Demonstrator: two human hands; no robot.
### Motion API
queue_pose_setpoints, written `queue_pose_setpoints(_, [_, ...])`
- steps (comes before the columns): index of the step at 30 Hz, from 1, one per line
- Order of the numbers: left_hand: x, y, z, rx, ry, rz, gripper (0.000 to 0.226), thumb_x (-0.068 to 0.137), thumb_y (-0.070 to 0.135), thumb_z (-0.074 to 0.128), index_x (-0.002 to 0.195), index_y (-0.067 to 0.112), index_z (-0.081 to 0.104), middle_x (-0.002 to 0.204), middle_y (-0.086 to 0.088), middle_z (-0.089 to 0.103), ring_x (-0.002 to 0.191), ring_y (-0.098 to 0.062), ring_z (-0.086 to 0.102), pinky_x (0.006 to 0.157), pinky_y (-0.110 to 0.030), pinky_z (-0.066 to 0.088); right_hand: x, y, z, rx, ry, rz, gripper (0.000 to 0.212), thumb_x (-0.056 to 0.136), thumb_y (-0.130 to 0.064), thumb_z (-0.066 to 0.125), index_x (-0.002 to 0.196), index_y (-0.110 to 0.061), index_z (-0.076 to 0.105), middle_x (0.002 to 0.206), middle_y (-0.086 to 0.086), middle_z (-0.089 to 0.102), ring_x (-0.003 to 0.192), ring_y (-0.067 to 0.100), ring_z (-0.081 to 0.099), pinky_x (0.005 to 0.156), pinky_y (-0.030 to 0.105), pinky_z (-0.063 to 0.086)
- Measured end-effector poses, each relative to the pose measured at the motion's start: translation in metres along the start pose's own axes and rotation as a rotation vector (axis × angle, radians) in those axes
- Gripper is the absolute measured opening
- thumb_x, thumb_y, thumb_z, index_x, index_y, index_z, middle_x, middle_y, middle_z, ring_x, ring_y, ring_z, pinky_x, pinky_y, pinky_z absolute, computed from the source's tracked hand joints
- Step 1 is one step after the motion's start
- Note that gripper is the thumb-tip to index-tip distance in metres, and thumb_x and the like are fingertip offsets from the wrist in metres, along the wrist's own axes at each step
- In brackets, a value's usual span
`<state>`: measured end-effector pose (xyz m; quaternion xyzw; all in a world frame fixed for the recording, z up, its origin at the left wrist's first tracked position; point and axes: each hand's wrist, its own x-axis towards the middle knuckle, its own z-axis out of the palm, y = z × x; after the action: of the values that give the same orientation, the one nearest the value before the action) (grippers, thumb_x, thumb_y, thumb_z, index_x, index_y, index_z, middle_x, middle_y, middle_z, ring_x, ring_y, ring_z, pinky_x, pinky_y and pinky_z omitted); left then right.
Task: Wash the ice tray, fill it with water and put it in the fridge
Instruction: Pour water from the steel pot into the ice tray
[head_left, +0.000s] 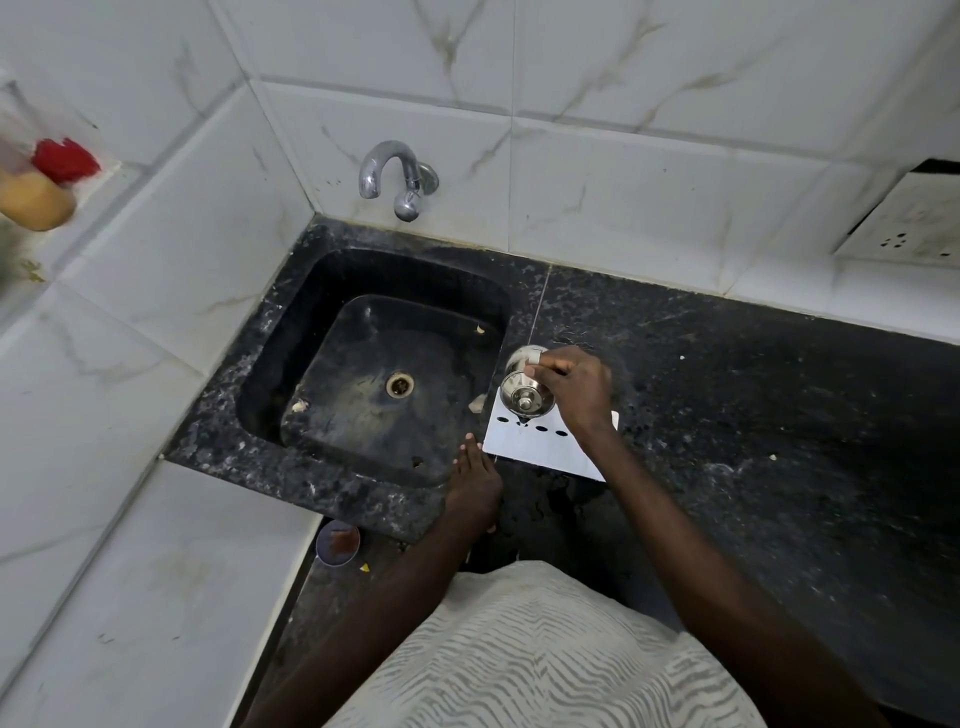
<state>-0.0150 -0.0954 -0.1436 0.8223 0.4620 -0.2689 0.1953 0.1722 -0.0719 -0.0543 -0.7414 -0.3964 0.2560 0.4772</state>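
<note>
A flat white rectangular tray (545, 449) with a row of dark oval holes lies on the black granite counter (753, 415), just right of the sink (291, 332). I take it for the ice tray. My right hand (576, 389) hovers over its far end, shut on a shiny steel sink strainer (525, 397) held on its side. A second round steel piece (522, 357) shows just behind the strainer. My left hand (474, 483) rests flat on the counter at the sink's front right corner, fingers apart, holding nothing.
A chrome tap (397, 176) sticks out of the tiled wall above the sink. The basin holds a drain (399, 385) and a few food scraps. A wall socket (909, 223) sits at the right. Red and yellow items (47, 182) are on the left ledge.
</note>
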Motion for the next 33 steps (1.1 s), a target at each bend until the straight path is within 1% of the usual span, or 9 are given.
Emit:
queue_pose_setpoints(3, [0.001, 0.0, 0.0, -0.004, -0.012, -0.008, 0.132, 0.074, 0.019, 0.091, 0.155, -0.018, -0.006, 0.161, -0.042, -0.015, 0.155, -0.053, -0.003, 0.127, -0.054, 0.011, -0.001, -0.001, 0.001, -0.003, -0.004, -0.026, 0.012, 0.077, -0.01, 0.089, 0.085, -0.005, 0.081, 0.082, -0.011, 0.071, 0.075, -0.006, 0.066, 0.071, 0.012, 0.049])
queue_pose_setpoints(7, [0.002, 0.001, -0.001, -0.014, -0.026, -0.011, 0.132, 0.074, 0.018, 0.091, 0.155, -0.018, -0.007, 0.161, -0.042, -0.016, 0.155, -0.053, -0.004, 0.127, -0.054, 0.011, -0.002, -0.003, 0.001, 0.005, -0.01, -0.045, 0.011, 0.077, -0.008, 0.088, 0.085, -0.006, 0.081, 0.084, -0.01, 0.07, 0.073, -0.002, 0.066, 0.07, 0.018, 0.054])
queue_pose_setpoints(12, [0.001, 0.0, 0.0, -0.008, -0.02, -0.002, 0.13, 0.076, 0.019, 0.091, 0.155, -0.018, -0.005, 0.161, -0.042, -0.016, 0.155, -0.053, -0.004, 0.127, -0.054, 0.01, -0.003, -0.004, 0.0, -0.003, -0.008, -0.07, 0.01, 0.077, -0.006, 0.088, 0.085, -0.005, 0.082, 0.085, -0.006, 0.071, 0.073, -0.002, 0.066, 0.071, 0.014, 0.052])
queue_pose_setpoints(18, [0.001, 0.001, -0.001, -0.012, -0.011, -0.006, 0.131, 0.073, 0.018, 0.091, 0.154, -0.019, -0.005, 0.161, -0.043, -0.015, 0.155, -0.053, -0.004, 0.128, -0.054, 0.011, 0.0, -0.005, 0.002, -0.007, -0.004, -0.038, 0.01, 0.077, -0.009, 0.088, 0.083, -0.007, 0.081, 0.084, -0.006, 0.071, 0.074, -0.002, 0.066, 0.071, 0.012, 0.049])
queue_pose_setpoints(22, [0.001, 0.001, 0.001, 0.01, -0.001, 0.003, 0.133, 0.073, 0.02, 0.092, 0.154, -0.02, -0.005, 0.16, -0.044, -0.013, 0.155, -0.054, -0.001, 0.127, -0.055, 0.013, 0.004, -0.008, 0.005, 0.011, 0.003, 0.044, 0.012, 0.077, -0.016, 0.089, 0.085, -0.011, 0.083, 0.087, -0.004, 0.075, 0.08, 0.008, 0.07, 0.077, 0.027, 0.056])
queue_pose_setpoints(27, [0.0, 0.001, 0.001, 0.023, 0.012, 0.007, 0.134, 0.071, 0.021, 0.093, 0.153, -0.021, -0.004, 0.16, -0.045, -0.012, 0.154, -0.055, 0.001, 0.126, -0.055, 0.013, 0.006, -0.009, 0.011, 0.015, -0.008, 0.063, 0.012, 0.077, -0.018, 0.089, 0.085, -0.012, 0.083, 0.089, -0.003, 0.076, 0.082, 0.014, 0.071, 0.079, 0.035, 0.058])
queue_pose_setpoints(29, [0.0, 0.001, 0.001, 0.015, 0.011, 0.002, 0.134, 0.07, 0.02, 0.093, 0.154, -0.02, -0.003, 0.161, -0.044, -0.012, 0.155, -0.055, 0.001, 0.126, -0.055, 0.013, 0.005, -0.011, 0.013, 0.014, -0.007, 0.053, 0.012, 0.077, -0.017, 0.089, 0.086, -0.011, 0.083, 0.089, -0.003, 0.076, 0.082, 0.013, 0.071, 0.079, 0.035, 0.058])
queue_pose_setpoints(33, [0.0, 0.002, 0.001, 0.006, 0.013, -0.009, 0.132, 0.071, 0.019, 0.092, 0.155, -0.019, -0.004, 0.161, -0.044, -0.012, 0.155, -0.054, 0.0, 0.126, -0.055, 0.014, 0.003, -0.018, 0.016, 0.007, -0.017, -0.035, 0.011, 0.077, -0.013, 0.089, 0.084, -0.009, 0.082, 0.085, -0.003, 0.073, 0.077, 0.008, 0.068, 0.074, 0.023, 0.053])
